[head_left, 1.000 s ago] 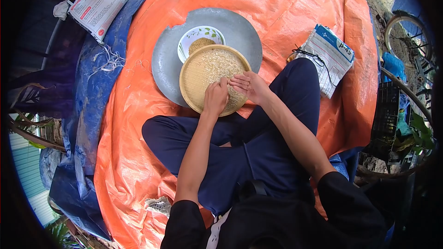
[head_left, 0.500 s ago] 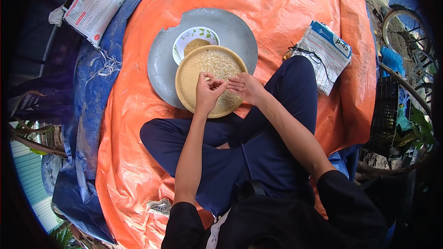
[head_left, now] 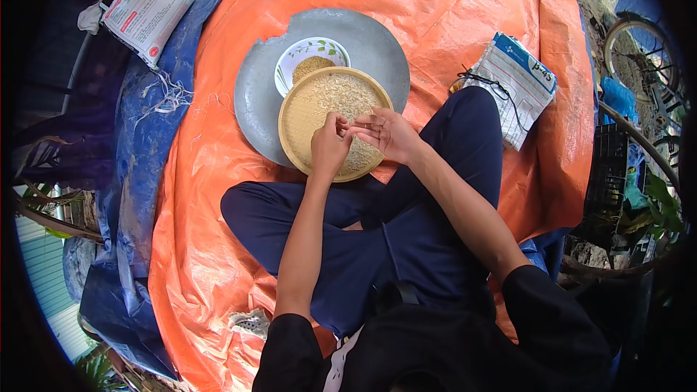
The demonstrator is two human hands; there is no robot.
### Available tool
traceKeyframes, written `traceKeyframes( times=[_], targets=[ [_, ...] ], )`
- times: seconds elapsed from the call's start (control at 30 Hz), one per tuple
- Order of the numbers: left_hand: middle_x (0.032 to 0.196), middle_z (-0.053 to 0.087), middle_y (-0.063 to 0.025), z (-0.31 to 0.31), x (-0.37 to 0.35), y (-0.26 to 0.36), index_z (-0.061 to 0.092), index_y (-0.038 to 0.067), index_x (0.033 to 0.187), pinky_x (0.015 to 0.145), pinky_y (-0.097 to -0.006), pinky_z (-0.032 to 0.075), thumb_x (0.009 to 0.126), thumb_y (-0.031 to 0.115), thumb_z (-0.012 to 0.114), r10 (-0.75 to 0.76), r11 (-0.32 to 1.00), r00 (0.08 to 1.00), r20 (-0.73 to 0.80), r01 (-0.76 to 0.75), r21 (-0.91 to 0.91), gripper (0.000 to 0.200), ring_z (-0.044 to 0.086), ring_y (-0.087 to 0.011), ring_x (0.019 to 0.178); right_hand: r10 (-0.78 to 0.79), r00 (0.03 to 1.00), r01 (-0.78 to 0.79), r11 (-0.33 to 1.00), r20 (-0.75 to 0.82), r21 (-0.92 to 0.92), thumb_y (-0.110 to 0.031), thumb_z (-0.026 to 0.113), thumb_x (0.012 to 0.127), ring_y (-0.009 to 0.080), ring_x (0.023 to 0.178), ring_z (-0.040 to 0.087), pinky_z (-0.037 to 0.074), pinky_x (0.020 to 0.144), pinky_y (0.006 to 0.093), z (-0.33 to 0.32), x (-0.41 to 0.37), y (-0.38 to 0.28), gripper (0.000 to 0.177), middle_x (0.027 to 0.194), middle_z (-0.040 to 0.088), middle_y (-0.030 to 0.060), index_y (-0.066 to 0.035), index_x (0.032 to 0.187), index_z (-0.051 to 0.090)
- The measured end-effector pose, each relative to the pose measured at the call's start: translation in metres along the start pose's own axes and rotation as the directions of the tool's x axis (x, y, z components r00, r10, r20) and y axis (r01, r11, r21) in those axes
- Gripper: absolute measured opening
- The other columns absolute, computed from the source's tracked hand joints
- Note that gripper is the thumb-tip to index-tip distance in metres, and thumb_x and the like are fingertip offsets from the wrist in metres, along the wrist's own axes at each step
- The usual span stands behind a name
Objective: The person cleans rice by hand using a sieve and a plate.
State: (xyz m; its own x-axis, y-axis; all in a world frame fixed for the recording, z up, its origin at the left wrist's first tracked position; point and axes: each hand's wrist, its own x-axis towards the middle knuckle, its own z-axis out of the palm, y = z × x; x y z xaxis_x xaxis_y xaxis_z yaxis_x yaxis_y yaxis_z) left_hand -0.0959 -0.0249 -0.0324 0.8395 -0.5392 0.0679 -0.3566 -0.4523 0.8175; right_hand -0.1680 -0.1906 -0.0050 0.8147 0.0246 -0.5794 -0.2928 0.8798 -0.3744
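Note:
Over a round woven tray (head_left: pixel 296 117) strewn with pale grains (head_left: pixel 341 91), both my hands meet. My left hand (head_left: pixel 331 144) has its fingers pinched together at the fingertips of the other hand; whatever it holds is too small to make out. Palm turned up, my right hand (head_left: pixel 392 138) has its fingers stretched out towards the left. The tray's lower edge is at my crossed legs, and its far edge overlaps a white bowl (head_left: pixel 288 58) with a green leaf pattern. Brown-gold grain (head_left: pixel 312 66) lies in the bowl. Beneath both is a grey metal tray (head_left: pixel 250 101) with a broken edge.
An orange tarp (head_left: pixel 465 0) covers the ground, with a blue tarp (head_left: pixel 134 196) along its left side. A printed sack (head_left: pixel 149 11) lies at upper left. Folded white and blue sacking (head_left: pixel 512 87) rests beside my right knee. A bicycle wheel (head_left: pixel 639 51) and black crate (head_left: pixel 608 167) stand at right.
My right hand has turned its palm further up, its fingers overlapping the left fingertips more. My left hand has turned slightly, still pinched. The trays and bowl look unmoved; the view shifted slightly.

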Motion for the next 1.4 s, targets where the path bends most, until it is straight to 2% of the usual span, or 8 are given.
traceKeyframes(
  times=[0.1, 0.17, 0.3, 0.6, 0.8, 0.9, 1.2, 1.4],
  targets=[
    [0.085, 0.068, -0.0145, 0.001, -0.003, 0.009, 0.056, 0.003, 0.099, 0.070, -0.0449, 0.053, 0.081, 0.006, 0.071, 0.023, 0.982, 0.990, 0.137, -0.049, 0.185, 0.024, 0.067, -0.0348, 0.079, 0.010, 1.000, -0.010, 1.000, 0.000, -0.017, -0.030, 0.039, 0.104, 0.0297, 0.115, 0.063, 0.053, 0.101, 0.0350, -0.004, 0.002, 0.004, 0.048, 0.122, 0.061, 0.0234, 0.011, 0.126, 0.051],
    [0.085, 0.067, -0.0147, 0.005, -0.004, 0.004, 0.057, 0.004, 0.098, 0.070, -0.0453, 0.052, 0.081, 0.006, 0.070, 0.090, 0.975, 0.984, 0.156, -0.119, 0.189, 0.022, 0.067, -0.0348, 0.081, -0.058, 0.998, 0.057, 0.998, -0.036, -0.007, -0.029, 0.040, 0.103, 0.0295, 0.115, 0.063, 0.053, 0.101, 0.0350, -0.002, 0.002, -0.001, 0.048, 0.122, 0.062, 0.0230, 0.011, 0.126, 0.051],
    [0.085, 0.064, -0.0147, 0.009, -0.005, -0.003, 0.058, 0.004, 0.098, 0.072, -0.0461, 0.052, 0.081, 0.005, 0.069, 0.156, 0.930, 0.971, 0.183, -0.207, 0.303, 0.020, 0.065, -0.0351, 0.082, -0.037, 0.997, 0.032, 0.998, -0.072, -0.062, -0.029, 0.040, 0.103, 0.0289, 0.115, 0.063, 0.052, 0.102, 0.0355, -0.007, 0.004, 0.003, 0.049, 0.122, 0.061, 0.0226, 0.011, 0.128, 0.050],
    [0.089, 0.063, -0.0128, 0.016, -0.009, -0.003, 0.064, 0.002, 0.094, 0.078, -0.0421, 0.051, 0.079, 0.005, 0.070, 0.275, 0.896, 0.950, 0.147, -0.309, 0.318, 0.017, 0.061, -0.0314, 0.089, -0.066, 0.989, 0.058, 0.996, -0.136, -0.062, -0.026, 0.042, 0.101, 0.0285, 0.116, 0.062, 0.049, 0.104, 0.0353, -0.008, 0.005, 0.004, 0.047, 0.124, 0.060, 0.0222, 0.011, 0.128, 0.050],
    [0.087, 0.062, -0.0114, 0.013, -0.009, -0.003, 0.070, 0.005, 0.085, 0.078, -0.0410, 0.052, 0.078, 0.011, 0.075, 0.173, 0.880, 0.969, 0.178, -0.233, 0.415, 0.010, 0.062, -0.0298, 0.089, -0.089, 0.987, 0.080, 0.994, -0.132, -0.072, -0.026, 0.045, 0.100, 0.0259, 0.118, 0.061, 0.049, 0.104, 0.0335, -0.013, 0.006, 0.004, 0.046, 0.126, 0.061, 0.0197, 0.010, 0.129, 0.051],
    [0.087, 0.061, -0.0117, 0.014, -0.010, 0.001, 0.067, 0.003, 0.082, 0.077, -0.0418, 0.052, 0.080, 0.008, 0.069, 0.193, 0.852, 0.962, 0.195, -0.262, 0.453, 0.005, 0.061, -0.0300, 0.090, -0.090, 0.988, 0.081, 0.994, -0.125, -0.078, -0.026, 0.045, 0.100, 0.0257, 0.118, 0.061, 0.048, 0.104, 0.0336, -0.014, 0.006, 0.004, 0.046, 0.125, 0.061, 0.0194, 0.009, 0.129, 0.051],
    [0.088, 0.063, -0.0073, 0.022, -0.010, 0.008, 0.069, 0.007, 0.079, 0.078, -0.0364, 0.048, 0.082, 0.010, 0.060, 0.326, 0.581, 0.892, 0.314, -0.451, 0.678, 0.010, 0.062, -0.0221, 0.089, -0.093, 0.986, 0.082, 0.993, -0.140, -0.079, -0.025, 0.043, 0.100, 0.0279, 0.116, 0.062, 0.048, 0.105, 0.0357, -0.011, 0.007, 0.006, 0.046, 0.122, 0.061, 0.0206, 0.010, 0.127, 0.051],
    [0.084, 0.063, -0.0097, 0.029, -0.012, 0.011, 0.068, 0.006, 0.078, 0.076, -0.0378, 0.047, 0.081, 0.008, 0.060, 0.283, 0.521, 0.900, 0.331, -0.434, 0.735, 0.009, 0.063, -0.0232, 0.087, -0.107, 0.983, 0.092, 0.990, -0.148, -0.107, -0.024, 0.043, 0.100, 0.0281, 0.115, 0.062, 0.048, 0.104, 0.0361, -0.010, 0.006, 0.005, 0.044, 0.122, 0.061, 0.0210, 0.010, 0.127, 0.050]
  ],
)
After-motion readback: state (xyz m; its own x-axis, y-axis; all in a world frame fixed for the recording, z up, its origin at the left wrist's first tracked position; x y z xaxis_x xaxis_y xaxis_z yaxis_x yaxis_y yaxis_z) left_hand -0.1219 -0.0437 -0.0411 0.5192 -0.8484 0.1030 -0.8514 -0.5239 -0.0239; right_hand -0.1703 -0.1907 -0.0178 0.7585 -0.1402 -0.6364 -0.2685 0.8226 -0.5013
